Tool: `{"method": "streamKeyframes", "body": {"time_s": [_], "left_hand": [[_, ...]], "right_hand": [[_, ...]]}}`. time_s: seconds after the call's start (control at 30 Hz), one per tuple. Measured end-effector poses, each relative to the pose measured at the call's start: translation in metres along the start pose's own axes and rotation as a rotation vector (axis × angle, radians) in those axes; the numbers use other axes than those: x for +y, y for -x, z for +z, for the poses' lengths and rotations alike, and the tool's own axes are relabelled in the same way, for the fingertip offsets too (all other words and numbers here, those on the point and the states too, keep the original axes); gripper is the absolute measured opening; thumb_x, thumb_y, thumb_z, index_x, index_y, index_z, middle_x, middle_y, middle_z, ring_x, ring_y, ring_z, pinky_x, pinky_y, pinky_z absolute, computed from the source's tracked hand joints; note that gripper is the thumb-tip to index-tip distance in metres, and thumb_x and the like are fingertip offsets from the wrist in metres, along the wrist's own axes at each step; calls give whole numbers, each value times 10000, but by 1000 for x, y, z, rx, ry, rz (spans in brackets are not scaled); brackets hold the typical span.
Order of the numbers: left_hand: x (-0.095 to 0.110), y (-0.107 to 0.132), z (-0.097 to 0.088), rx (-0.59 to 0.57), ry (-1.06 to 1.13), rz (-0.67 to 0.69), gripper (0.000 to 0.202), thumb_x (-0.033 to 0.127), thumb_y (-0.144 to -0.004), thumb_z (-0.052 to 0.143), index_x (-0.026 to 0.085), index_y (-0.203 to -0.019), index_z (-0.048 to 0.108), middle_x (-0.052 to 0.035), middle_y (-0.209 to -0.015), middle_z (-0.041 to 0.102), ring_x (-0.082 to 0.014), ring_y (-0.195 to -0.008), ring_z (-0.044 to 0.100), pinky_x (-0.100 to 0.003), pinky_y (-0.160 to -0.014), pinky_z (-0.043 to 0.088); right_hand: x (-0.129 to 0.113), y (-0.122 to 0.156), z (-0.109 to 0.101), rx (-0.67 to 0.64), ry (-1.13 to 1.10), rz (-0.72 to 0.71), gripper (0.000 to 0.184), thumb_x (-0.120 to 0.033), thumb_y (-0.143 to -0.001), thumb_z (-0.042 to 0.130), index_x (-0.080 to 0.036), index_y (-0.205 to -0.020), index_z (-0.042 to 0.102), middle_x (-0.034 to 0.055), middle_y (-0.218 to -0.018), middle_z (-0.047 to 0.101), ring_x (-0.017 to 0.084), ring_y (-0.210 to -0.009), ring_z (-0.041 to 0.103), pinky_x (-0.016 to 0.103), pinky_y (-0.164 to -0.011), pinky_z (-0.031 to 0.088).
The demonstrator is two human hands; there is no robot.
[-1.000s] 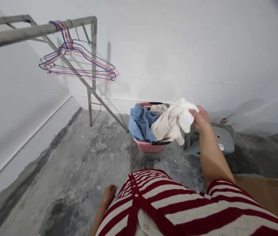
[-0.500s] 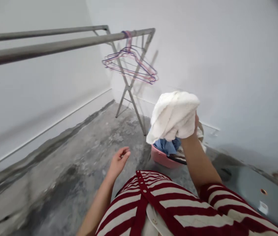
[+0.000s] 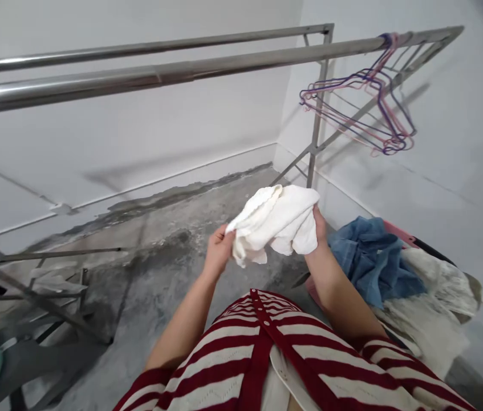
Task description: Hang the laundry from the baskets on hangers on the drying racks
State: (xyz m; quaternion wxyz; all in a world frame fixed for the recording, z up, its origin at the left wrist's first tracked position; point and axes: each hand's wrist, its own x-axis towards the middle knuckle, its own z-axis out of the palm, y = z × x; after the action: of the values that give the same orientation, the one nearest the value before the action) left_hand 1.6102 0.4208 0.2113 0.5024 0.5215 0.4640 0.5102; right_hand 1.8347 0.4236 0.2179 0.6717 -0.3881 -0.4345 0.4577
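A crumpled white cloth (image 3: 277,222) hangs in front of my chest, held between both hands. My left hand (image 3: 218,251) pinches its lower left edge. My right hand (image 3: 319,225) grips its right side, the fingers mostly hidden behind the fabric. Above and ahead run the two metal rails of a drying rack (image 3: 173,71). To my lower right a pink laundry basket (image 3: 399,234) holds a blue garment (image 3: 369,260) and pale cloths (image 3: 433,302).
Several pink and purple wire hangers (image 3: 365,105) dangle from the rack's right end. The rack's legs (image 3: 313,154) stand near the room corner. White walls close in on two sides over a stained concrete floor (image 3: 155,268). A second metal frame (image 3: 31,291) stands low left.
The view swung left, away from the basket toward the rack. My right hand lifted the white cloth out of the basket and brought it to my chest; my left hand rose and took hold of it.
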Motion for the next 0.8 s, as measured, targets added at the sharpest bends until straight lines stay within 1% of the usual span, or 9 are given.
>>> {"method": "streamKeyframes", "body": {"time_s": [0.1,0.13,0.23,0.33,0.4,0.5,0.6,0.7,0.8], "left_hand": [[30,1,-34,145,198,1,344,471,-680,655,159,-825,644,33,-576,617,-89,-484,520,-198,-493,409],[39,3,-43,161,258,2,340,470,-658,684,159,-788,636,39,-551,601,-83,-464,511,-194,-482,407],[59,12,-64,91,320,-22,326,455,-635,726,157,-694,609,49,-509,563,-65,-413,469,-181,-430,376],[62,19,-78,-1,346,-88,339,453,-633,737,153,-658,583,39,-509,560,-66,-412,469,-185,-420,376],[58,21,-84,-37,379,-130,355,468,-635,733,153,-654,569,34,-517,563,-73,-427,486,-193,-438,392],[45,22,-90,-19,443,-186,380,495,-631,729,156,-686,566,43,-519,556,-72,-432,491,-198,-460,399],[23,26,-91,114,505,-177,383,492,-625,734,166,-748,574,52,-560,578,-77,-477,528,-209,-532,438],[-4,37,-86,188,539,-74,335,437,-667,716,185,-855,601,33,-707,650,-94,-609,595,-221,-640,477],[-24,55,-82,105,512,-35,350,381,-721,684,213,-1019,612,-8,-951,689,-130,-830,636,-247,-764,494]], "right_hand": [[25,7,5,101,-8,-16,563,-631,-693,546,-205,-1057,597,90,-1063,674,270,-1034,611,394,-860,497],[35,12,4,89,16,2,512,-578,-667,602,-213,-1026,604,84,-1062,675,269,-1025,615,388,-858,497],[67,37,3,-59,102,130,386,-479,-652,655,-225,-940,623,79,-1068,676,261,-996,626,378,-839,500],[93,59,9,-252,242,243,319,-441,-660,666,-214,-882,639,76,-1110,660,242,-1009,617,380,-872,482],[100,66,21,-332,415,262,331,-411,-640,690,-214,-902,644,71,-1169,632,238,-1059,591,400,-921,453],[94,69,49,-313,594,209,347,-384,-661,681,-222,-964,638,74,-1150,626,226,-1060,587,414,-937,435],[79,76,89,-423,485,206,291,-418,-765,595,-213,-969,631,67,-991,670,196,-924,633,363,-840,482],[74,88,131,-554,276,227,411,-440,-742,631,-215,-1084,598,60,-1035,670,196,-934,629,318,-790,498],[82,91,156,-365,357,225,435,-411,-684,677,-187,-1051,615,51,-986,683,200,-872,627,308,-757,493]]}}
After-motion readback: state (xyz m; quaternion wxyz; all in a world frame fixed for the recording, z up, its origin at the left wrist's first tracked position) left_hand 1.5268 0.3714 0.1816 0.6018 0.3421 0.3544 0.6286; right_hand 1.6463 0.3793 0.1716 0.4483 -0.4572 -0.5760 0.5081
